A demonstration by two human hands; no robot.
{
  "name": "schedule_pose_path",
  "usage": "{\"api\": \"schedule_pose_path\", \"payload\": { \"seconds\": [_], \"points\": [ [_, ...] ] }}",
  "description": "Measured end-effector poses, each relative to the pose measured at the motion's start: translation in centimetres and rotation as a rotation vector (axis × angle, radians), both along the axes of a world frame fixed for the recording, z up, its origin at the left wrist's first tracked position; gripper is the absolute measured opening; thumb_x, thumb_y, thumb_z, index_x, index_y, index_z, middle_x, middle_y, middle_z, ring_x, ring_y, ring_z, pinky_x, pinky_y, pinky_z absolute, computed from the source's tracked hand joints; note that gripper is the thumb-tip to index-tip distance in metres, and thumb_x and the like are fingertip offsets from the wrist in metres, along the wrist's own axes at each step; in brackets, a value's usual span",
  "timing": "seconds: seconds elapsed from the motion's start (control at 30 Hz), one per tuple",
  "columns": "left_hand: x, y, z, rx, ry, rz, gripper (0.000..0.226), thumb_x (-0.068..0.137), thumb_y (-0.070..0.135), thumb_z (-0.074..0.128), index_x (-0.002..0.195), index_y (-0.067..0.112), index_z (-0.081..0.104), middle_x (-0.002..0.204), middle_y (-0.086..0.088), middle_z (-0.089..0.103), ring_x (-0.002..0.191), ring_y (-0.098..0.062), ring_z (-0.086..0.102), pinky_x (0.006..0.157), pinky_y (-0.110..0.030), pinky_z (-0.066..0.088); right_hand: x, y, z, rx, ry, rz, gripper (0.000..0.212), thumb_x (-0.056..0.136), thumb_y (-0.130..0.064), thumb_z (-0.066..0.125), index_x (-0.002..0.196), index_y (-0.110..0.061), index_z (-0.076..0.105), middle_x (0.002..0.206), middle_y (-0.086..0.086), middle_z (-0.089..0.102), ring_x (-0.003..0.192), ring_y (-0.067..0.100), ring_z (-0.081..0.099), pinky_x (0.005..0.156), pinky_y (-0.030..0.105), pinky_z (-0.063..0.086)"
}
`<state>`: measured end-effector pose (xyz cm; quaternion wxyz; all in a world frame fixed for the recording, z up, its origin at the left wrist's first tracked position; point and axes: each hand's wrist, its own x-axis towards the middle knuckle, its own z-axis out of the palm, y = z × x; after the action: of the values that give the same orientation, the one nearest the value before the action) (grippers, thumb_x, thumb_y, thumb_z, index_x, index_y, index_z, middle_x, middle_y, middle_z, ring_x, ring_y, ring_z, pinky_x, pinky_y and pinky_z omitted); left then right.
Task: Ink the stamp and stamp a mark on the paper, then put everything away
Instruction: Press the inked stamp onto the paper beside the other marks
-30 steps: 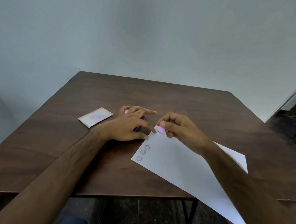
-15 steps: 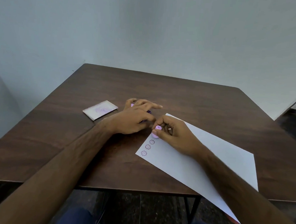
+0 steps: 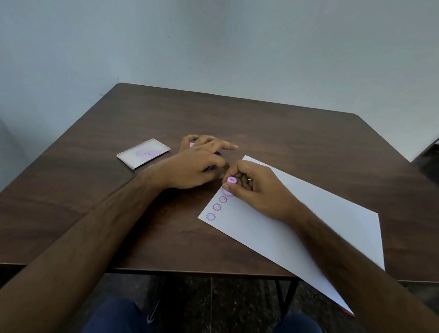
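My right hand (image 3: 256, 191) pinches a small lilac stamp (image 3: 229, 185) and holds it upright on the near-left corner of a white sheet of paper (image 3: 312, 222). Three purple round marks (image 3: 216, 207) run in a row just below the stamp. My left hand (image 3: 195, 165) rests flat on a purple ink pad (image 3: 217, 154), which it mostly hides, just left of the paper. The pad's clear lid (image 3: 143, 153) lies apart on the table to the left.
Everything sits on a dark brown wooden table (image 3: 278, 133) against a pale wall. The paper's near-right corner overhangs the table's front edge. My knees show below the table edge.
My right hand has brought the stamp down from beside the ink pad onto the paper, above the row of marks. The left hand has stayed on the pad.
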<state>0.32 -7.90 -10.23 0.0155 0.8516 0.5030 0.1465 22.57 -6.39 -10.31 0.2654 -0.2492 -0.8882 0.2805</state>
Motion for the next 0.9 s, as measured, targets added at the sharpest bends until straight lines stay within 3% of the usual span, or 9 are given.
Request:
{"api": "schedule_pose_path", "payload": {
  "seconds": [0.37, 0.6, 0.77, 0.9],
  "points": [
    [0.02, -0.15, 0.35, -0.021, -0.008, -0.009, 0.023, 0.098, 0.023, 0.053, 0.107, 0.040, 0.066, 0.159, 0.014, 0.032, 0.147, -0.016, 0.023, 0.116, -0.050, 0.010, -0.10, 0.06, -0.21, 0.079, -0.020, -0.009, 0.012, 0.093, -0.019, 0.070, 0.092, -0.007, 0.071, 0.082, -0.014, 0.063, 0.074, 0.005, 0.057, 0.068, 0.009, 0.037],
    [0.10, -0.16, 0.16, -0.010, -0.025, -0.011, 0.021, 0.099, 0.025, 0.053, 0.110, 0.037, 0.067, 0.159, 0.016, 0.033, 0.146, -0.013, 0.023, 0.114, -0.044, 0.008, -0.07, 0.36, -0.12, 0.069, -0.042, -0.018, 0.010, 0.090, -0.019, 0.075, 0.090, -0.009, 0.071, 0.078, -0.014, 0.064, 0.072, 0.005, 0.056, 0.067, 0.010, 0.038],
    [0.16, -0.22, 0.17, -0.016, -0.026, -0.005, 0.018, 0.099, 0.030, 0.053, 0.110, 0.037, 0.066, 0.159, 0.016, 0.034, 0.146, -0.013, 0.023, 0.115, -0.047, 0.008, -0.20, 0.74, -0.20, 0.089, -0.069, -0.017, 0.014, 0.091, -0.026, 0.073, 0.088, -0.012, 0.070, 0.087, -0.006, 0.072, 0.082, 0.014, 0.061, 0.072, 0.022, 0.044],
    [0.13, -0.29, 0.11, -0.002, -0.040, -0.004, 0.015, 0.099, 0.030, 0.055, 0.108, 0.035, 0.065, 0.157, 0.016, 0.036, 0.145, -0.012, 0.025, 0.114, -0.045, 0.009, -0.19, 0.95, -0.52, 0.072, -0.066, -0.031, 0.013, 0.089, -0.029, 0.075, 0.088, -0.017, 0.071, 0.086, -0.010, 0.071, 0.084, 0.012, 0.057, 0.073, 0.021, 0.043]
  ]
}}
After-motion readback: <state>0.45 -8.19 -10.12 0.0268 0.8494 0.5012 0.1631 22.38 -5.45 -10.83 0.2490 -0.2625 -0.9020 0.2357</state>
